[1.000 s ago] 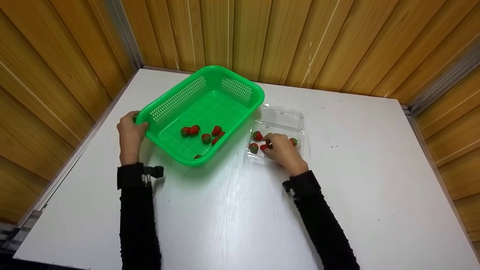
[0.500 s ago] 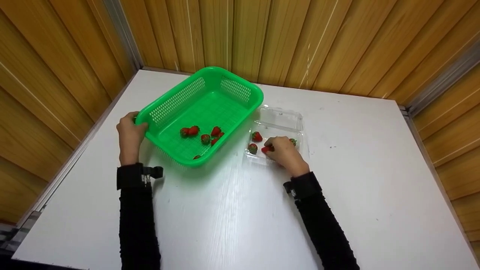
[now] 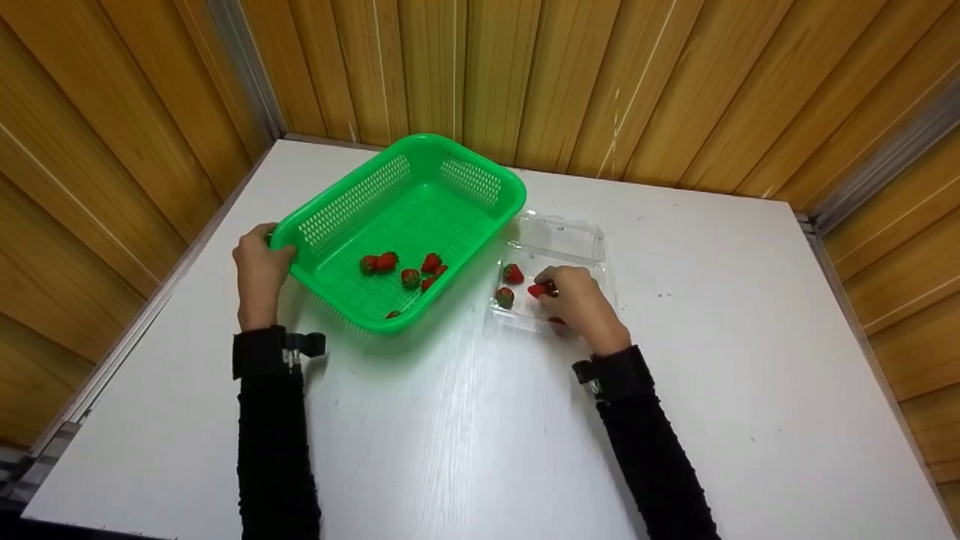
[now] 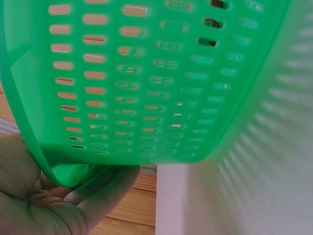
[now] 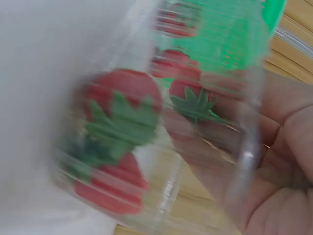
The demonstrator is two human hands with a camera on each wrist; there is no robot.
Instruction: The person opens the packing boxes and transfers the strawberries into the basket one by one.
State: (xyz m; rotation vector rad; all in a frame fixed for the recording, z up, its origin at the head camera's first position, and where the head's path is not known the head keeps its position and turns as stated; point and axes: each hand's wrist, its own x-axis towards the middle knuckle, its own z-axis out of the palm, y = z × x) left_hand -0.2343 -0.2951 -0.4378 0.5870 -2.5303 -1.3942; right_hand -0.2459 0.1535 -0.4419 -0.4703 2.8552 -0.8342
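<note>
My left hand (image 3: 262,270) grips the left end of a green plastic basket (image 3: 409,206), fingers curled under its rim in the left wrist view. Inside the basket lie several strawberries (image 3: 409,278). To its right, an opened clear plastic box (image 3: 517,319) holds more strawberries (image 3: 513,274). Over this box my right hand (image 3: 583,306) pinches one strawberry (image 3: 535,290) between thumb and fingers. The right wrist view shows that held strawberry (image 5: 185,88) with its green leaves, seen through the clear box wall. Part of the box is hidden under the hand.
The box's clear lid (image 3: 561,238) lies folded back beside the basket's right end. Both stand on a white table (image 3: 450,450). Wood-patterned walls (image 3: 570,82) close off the back and sides.
My right hand has shifted slightly right with the pinched strawberry. Another strawberry now shows below that hand, and the one at the box's right is covered. My left hand and the basket stay put.
</note>
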